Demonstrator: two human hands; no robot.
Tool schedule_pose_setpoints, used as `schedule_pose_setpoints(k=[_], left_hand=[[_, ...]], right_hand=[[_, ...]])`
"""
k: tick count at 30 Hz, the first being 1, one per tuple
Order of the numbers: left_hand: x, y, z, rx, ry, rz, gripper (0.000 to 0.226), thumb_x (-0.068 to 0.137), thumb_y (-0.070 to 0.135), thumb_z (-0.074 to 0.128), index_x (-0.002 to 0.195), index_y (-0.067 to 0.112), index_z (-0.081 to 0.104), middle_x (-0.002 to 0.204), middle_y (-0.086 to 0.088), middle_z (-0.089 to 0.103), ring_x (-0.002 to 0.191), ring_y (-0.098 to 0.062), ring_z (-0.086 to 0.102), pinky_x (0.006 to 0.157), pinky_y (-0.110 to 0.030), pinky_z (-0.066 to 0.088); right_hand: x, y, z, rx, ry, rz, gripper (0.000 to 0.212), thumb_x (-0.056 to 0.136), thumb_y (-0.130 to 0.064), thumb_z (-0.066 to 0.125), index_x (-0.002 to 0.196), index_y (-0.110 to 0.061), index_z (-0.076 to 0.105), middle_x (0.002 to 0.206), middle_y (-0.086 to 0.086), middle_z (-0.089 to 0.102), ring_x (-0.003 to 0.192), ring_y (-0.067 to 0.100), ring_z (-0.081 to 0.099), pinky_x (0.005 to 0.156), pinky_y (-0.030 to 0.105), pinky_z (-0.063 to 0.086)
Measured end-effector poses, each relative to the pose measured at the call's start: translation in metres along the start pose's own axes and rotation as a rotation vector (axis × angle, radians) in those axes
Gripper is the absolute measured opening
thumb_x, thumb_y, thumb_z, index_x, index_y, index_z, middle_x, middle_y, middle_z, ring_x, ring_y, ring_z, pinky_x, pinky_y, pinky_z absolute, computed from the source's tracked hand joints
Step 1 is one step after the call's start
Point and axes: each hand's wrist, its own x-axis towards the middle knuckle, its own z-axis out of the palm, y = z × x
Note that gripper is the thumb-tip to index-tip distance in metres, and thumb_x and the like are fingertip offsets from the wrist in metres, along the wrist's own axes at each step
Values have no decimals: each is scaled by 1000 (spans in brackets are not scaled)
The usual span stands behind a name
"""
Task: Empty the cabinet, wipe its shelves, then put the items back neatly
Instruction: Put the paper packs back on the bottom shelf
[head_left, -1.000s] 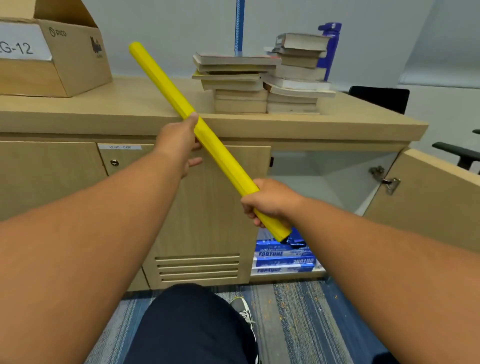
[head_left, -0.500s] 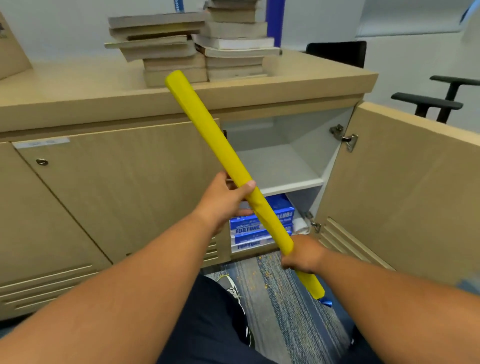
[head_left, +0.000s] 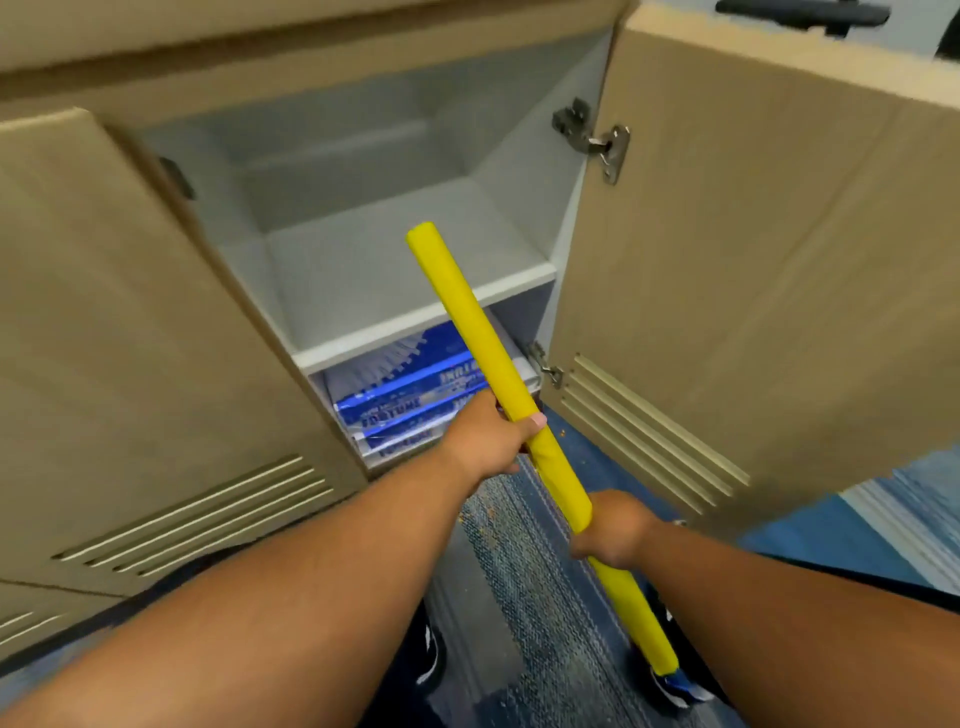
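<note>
A long yellow roll (head_left: 467, 322) slants from the cabinet opening down toward my feet. My left hand (head_left: 488, 441) grips it near the middle, and my right hand (head_left: 615, 530) grips it lower down. The roll's upper end lies over the front of the bare grey upper shelf (head_left: 363, 270) of the wooden cabinet (head_left: 130, 312). On the lower shelf lies a stack of blue and white paper reams (head_left: 410, 400) marked FORTUNE. The roll's bottom end (head_left: 665, 665) reaches down beside my right shoe.
The right cabinet door (head_left: 753, 260) stands wide open, its hinges (head_left: 597, 140) showing. The left door is shut. Blue striped carpet (head_left: 519, 571) with small crumbs lies below. A black chair arm (head_left: 800, 10) shows at the top right.
My view has dropped from the cabinet top toward the open compartment. Both hands have carried the yellow roll down and right, so its upper end now points into the upper shelf.
</note>
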Motion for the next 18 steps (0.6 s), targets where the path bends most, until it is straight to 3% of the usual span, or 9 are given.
schedule_pose_setpoints(k=[4,8,12,15,18], left_hand=[[55,-29,37,9,-51,-123,28,95,31,69,115,16,55,117,-5,67,99,-21,70,63,-34,61],[98,-50,66,51,-123,-200,23,95,31,69,108,15,59,107,-5,72,91,-16,71,59,-32,58],[131,-59,85,55,-171,-274,14,98,30,66,99,18,61,97,-4,71,77,-12,67,67,-37,61],[160,-58,84,23,-135,-311,14,99,31,64,96,17,61,96,-7,72,76,-16,68,69,-40,62],[196,-44,62,-7,44,-309,21,98,33,65,98,12,62,99,-12,71,77,-21,70,63,-38,62]], right_hand=[[38,27,1,45,-58,41,36,84,-33,74,64,-20,46,69,-2,52,62,14,50,47,24,30],[72,55,6,32,-145,65,23,79,-35,76,81,-20,60,91,5,64,89,22,63,64,24,40],[96,73,3,37,-193,88,27,77,-33,78,66,-20,57,69,-4,57,72,19,60,49,24,36],[115,75,-2,89,-174,71,28,73,-33,80,67,-21,56,76,-1,62,77,21,64,53,25,40],[119,73,-8,98,-321,26,28,76,-30,82,66,-19,58,68,-4,59,61,10,55,52,22,42]])
